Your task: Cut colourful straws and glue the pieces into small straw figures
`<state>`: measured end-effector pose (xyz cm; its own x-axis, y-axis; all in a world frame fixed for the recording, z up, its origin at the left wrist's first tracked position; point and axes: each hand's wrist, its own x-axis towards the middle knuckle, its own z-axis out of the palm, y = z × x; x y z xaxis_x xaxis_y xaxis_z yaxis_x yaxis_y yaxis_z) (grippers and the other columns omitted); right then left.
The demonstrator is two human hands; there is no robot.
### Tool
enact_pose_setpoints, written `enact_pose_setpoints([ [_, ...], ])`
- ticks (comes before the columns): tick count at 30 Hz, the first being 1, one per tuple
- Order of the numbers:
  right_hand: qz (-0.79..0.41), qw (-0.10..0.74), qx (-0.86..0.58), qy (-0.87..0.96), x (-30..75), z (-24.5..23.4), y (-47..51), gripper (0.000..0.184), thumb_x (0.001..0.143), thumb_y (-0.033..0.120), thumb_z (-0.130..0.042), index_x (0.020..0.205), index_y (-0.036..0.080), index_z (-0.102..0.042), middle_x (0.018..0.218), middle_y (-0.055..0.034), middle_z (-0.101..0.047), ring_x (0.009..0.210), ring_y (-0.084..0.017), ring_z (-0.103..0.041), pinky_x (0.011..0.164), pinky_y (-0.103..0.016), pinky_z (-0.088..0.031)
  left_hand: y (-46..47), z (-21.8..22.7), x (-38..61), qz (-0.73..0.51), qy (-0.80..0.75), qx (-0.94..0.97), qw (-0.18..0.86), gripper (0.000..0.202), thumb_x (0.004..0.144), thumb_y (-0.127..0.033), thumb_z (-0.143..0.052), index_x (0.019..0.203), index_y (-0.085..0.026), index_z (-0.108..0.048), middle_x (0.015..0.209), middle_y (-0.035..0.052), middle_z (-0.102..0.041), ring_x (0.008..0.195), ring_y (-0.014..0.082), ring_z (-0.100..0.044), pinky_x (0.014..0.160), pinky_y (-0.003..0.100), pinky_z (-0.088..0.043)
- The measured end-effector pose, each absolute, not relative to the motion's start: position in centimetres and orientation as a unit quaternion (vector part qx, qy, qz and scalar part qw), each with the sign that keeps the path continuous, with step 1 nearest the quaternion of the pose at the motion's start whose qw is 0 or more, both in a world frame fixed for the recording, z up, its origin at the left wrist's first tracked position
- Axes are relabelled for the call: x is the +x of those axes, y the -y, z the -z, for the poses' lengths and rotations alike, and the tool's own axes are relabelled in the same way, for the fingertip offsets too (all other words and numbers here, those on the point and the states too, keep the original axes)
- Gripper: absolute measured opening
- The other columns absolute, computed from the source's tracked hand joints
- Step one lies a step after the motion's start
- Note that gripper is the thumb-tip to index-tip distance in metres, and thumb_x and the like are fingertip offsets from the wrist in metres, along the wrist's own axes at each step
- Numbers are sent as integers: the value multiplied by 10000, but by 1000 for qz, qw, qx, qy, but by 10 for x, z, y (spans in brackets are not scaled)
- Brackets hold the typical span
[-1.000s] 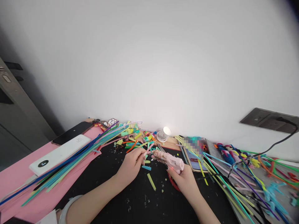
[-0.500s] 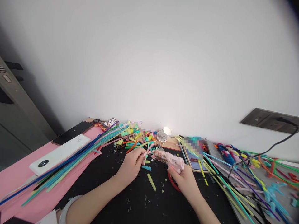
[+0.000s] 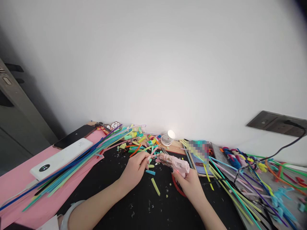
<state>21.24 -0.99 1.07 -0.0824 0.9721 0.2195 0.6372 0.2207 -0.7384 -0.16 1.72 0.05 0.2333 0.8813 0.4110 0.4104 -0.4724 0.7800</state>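
My right hand (image 3: 188, 184) is wrapped round the grip of a pink glue gun (image 3: 174, 163), whose nozzle points left toward my other hand. My left hand (image 3: 134, 168) is pinched on a small pink straw piece (image 3: 152, 153) right at the nozzle tip. Both hands rest over a black mat (image 3: 144, 201). Short cut straw bits, one teal (image 3: 150, 172) and one yellow-green (image 3: 155, 186), lie on the mat between my hands.
A bundle of long coloured straws (image 3: 72, 169) lies across a pink sheet (image 3: 21, 182) with a white power bank (image 3: 61, 158) and a dark phone (image 3: 74, 135). A lit candle cup (image 3: 168, 137), another phone (image 3: 200, 166), more straws (image 3: 251, 188) and a wall socket (image 3: 275, 123) sit right.
The glue gun in my right hand has shifted very slightly up and to the right. My left hand stays where it was.
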Motion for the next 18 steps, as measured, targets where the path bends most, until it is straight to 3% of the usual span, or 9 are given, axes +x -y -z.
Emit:
enact_pose_setpoints([
  [18, -211, 354, -593, 692, 213, -9, 10, 304, 772, 355, -513, 794, 102, -680, 662, -39, -667, 581, -189, -584, 559, -248, -469, -18, 1, -2, -437, -444, 734, 270, 243, 916, -232, -326, 756, -185, -504, 636, -9, -499, 603, 142, -496, 633, 257, -412],
])
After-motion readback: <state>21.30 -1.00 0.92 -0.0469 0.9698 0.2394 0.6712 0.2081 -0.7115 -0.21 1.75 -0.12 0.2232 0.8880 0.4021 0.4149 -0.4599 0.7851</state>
